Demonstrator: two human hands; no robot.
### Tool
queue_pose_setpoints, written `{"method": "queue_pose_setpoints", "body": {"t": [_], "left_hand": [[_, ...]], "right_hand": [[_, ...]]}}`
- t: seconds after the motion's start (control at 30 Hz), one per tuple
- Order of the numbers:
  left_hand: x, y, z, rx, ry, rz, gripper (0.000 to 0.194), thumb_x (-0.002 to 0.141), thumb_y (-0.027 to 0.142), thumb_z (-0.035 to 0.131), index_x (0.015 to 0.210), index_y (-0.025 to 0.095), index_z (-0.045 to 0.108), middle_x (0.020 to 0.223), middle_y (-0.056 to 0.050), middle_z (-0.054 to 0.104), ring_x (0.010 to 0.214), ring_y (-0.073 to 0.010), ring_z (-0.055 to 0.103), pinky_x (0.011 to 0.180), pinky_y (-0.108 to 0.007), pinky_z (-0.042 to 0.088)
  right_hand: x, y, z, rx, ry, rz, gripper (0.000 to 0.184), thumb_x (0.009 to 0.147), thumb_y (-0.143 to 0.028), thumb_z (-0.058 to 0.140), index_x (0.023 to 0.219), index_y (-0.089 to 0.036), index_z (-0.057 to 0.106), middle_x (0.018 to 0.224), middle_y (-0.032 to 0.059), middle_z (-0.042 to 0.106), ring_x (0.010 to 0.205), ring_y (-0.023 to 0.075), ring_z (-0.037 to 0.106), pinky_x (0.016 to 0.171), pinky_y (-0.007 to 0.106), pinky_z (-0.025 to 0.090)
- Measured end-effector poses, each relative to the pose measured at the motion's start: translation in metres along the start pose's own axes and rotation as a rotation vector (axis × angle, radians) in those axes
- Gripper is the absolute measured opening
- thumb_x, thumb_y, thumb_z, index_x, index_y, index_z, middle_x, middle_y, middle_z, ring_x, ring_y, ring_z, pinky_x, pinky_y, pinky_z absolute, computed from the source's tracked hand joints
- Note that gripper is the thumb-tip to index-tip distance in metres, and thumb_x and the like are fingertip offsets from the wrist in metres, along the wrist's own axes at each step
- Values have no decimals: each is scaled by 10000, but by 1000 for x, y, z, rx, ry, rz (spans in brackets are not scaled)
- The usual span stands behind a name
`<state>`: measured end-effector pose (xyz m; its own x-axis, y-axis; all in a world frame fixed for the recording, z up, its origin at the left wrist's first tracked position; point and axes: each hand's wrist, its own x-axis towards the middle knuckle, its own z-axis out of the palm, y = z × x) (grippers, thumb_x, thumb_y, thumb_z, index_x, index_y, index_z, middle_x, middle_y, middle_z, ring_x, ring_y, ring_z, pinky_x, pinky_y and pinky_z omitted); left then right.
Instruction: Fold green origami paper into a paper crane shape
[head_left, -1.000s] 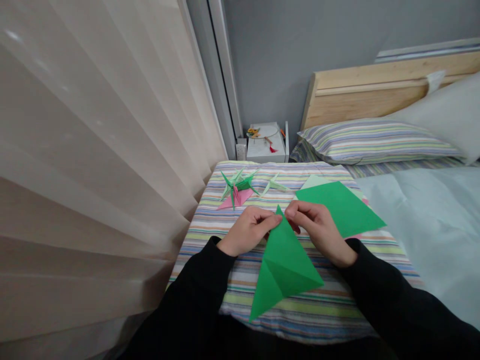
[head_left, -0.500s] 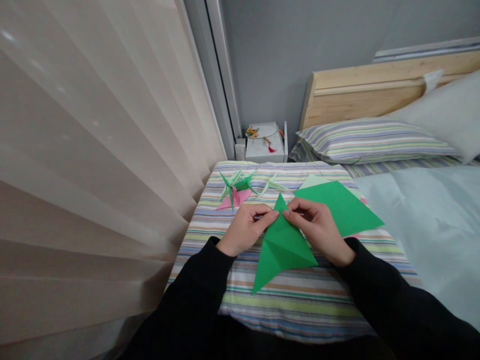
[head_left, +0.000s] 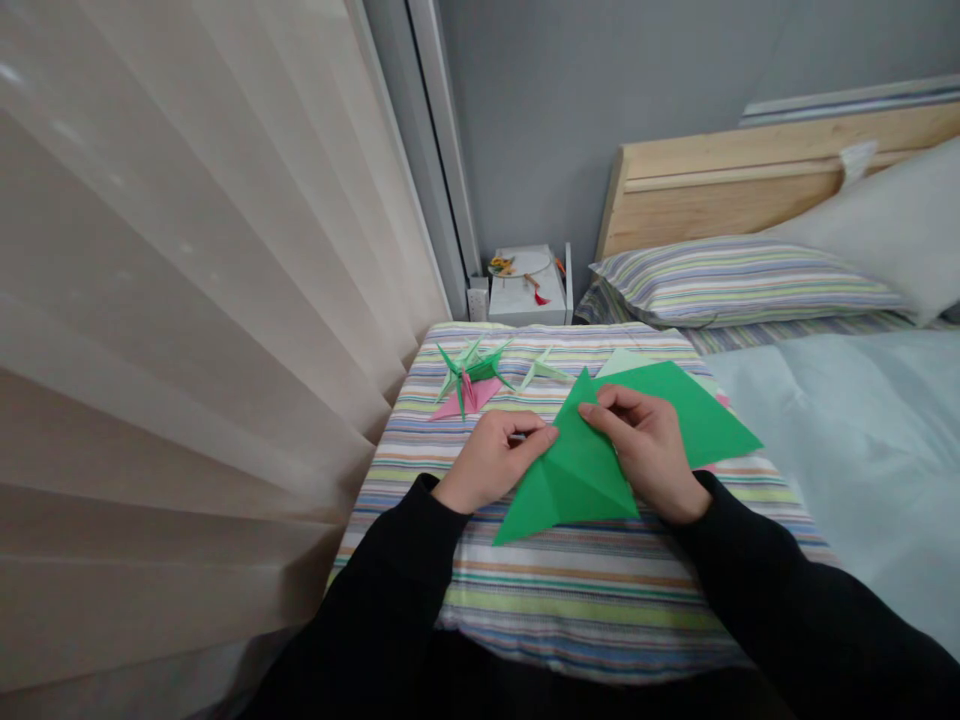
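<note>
Head view: the person is working over a striped bedspread (head_left: 577, 620), with a folded green origami paper (head_left: 574, 470) lying on it between both hands, its upper point aimed toward the headboard. The left hand (head_left: 495, 460) is keeping a closed grip on the paper's left edge, pinching it near the fold. The right hand (head_left: 649, 455) is also in a closed grip, gripping the paper's upper right part, its fingers (head_left: 615, 402) curling over the top. Just beyond the right hand, a flat green sheet (head_left: 694, 415) is lying partly behind the folded paper, overlapping a pale green sheet (head_left: 626, 362). Beyond the left hand, a green origami crane (head_left: 476, 368) is sitting on a pink paper (head_left: 454, 407), and a pale green origami crane (head_left: 544, 372) is lying just beside it. A pleated beige curtain (head_left: 187, 300) is hanging down the left side, while a striped pillow (head_left: 739, 282) is resting below a wooden headboard (head_left: 720, 190).
</note>
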<state>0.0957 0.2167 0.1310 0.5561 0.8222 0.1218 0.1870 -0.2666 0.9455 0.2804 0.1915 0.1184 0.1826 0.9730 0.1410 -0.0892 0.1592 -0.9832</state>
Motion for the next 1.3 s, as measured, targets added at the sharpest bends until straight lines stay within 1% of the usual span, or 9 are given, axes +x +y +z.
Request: {"method": "queue_pose_setpoints", "body": {"t": [0.1, 0.2, 0.27, 0.4, 0.47, 0.7, 0.9, 1.03, 1.3], "left_hand": [[-1, 0, -1, 4, 16, -6, 403, 901, 389, 597, 583, 169, 484, 602, 41, 369, 583, -102, 332, 560, -259, 289], [-1, -1, -2, 5, 68, 7, 356, 889, 377, 609, 615, 155, 557, 618, 27, 440, 613, -115, 392, 585, -260, 319], [0, -4, -3, 0, 171, 27, 334, 884, 370, 612, 633, 151, 586, 623, 23, 466, 627, -120, 412, 598, -259, 335], [1, -5, -6, -13, 436, 54, 314, 878, 393, 617, 672, 155, 628, 623, 22, 498, 619, -124, 428, 596, -256, 353], [0, -4, -8, -47, 469, 50, 330, 862, 403, 643, 644, 159, 605, 597, 30, 470, 592, -115, 414, 573, -250, 343], [-4, -4, -3, -243, 36, -134, 366, 765, 477, 777, 729, 138, 643, 595, 4, 563, 514, -108, 479, 486, -237, 391], [-5, -4, 0, -339, -11, -220, 390, 782, 455, 782, 972, 128, 688, 729, -42, 677, 545, -129, 583, 455, -226, 497], [-7, -3, 1, -383, -65, -281, 545, 755, 419, 817, 1193, 129, 669, 913, -91, 724, 665, -161, 643, 480, -241, 553], [-7, -7, 1, -450, -70, -288, 550, 788, 452, 792, 1228, 141, 679, 1010, -135, 755, 781, -213, 714, 539, -242, 577]], "right_hand": [[3, 0, -2, 21, 94, -6, 320, 692, -363, 806, 598, -195, 549, 569, -59, 446, 528, 90, 348, 508, 263, 248], [4, 0, -3, 30, 103, 15, 326, 702, -400, 813, 615, -196, 574, 547, -66, 438, 504, 88, 337, 495, 263, 244], [4, 1, -3, 37, 44, 35, 312, 720, -434, 808, 649, -191, 626, 547, -60, 473, 501, 93, 361, 489, 262, 264], [3, 4, -2, 73, -179, 62, 256, 733, -411, 819, 709, -181, 708, 680, -5, 664, 628, 138, 551, 619, 282, 438], [2, 4, -2, 72, -195, 46, 229, 741, -385, 823, 706, -187, 713, 707, 0, 693, 664, 150, 582, 668, 296, 467], [2, 3, -2, 32, -114, 13, 270, 716, -429, 848, 726, -197, 711, 679, -7, 660, 617, 149, 539, 605, 297, 444], [0, 3, -1, 83, -96, 18, 276, 707, -424, 861, 710, -192, 712, 692, -6, 663, 624, 138, 528, 596, 282, 428], [0, -1, -1, 21, -74, 1, 331, 706, -413, 854, 589, -186, 643, 571, -36, 539, 570, 114, 425, 547, 270, 355], [1, -3, 1, 9, -82, 28, 380, 699, -476, 838, 578, -186, 624, 560, -36, 511, 563, 114, 393, 553, 281, 322]]}}
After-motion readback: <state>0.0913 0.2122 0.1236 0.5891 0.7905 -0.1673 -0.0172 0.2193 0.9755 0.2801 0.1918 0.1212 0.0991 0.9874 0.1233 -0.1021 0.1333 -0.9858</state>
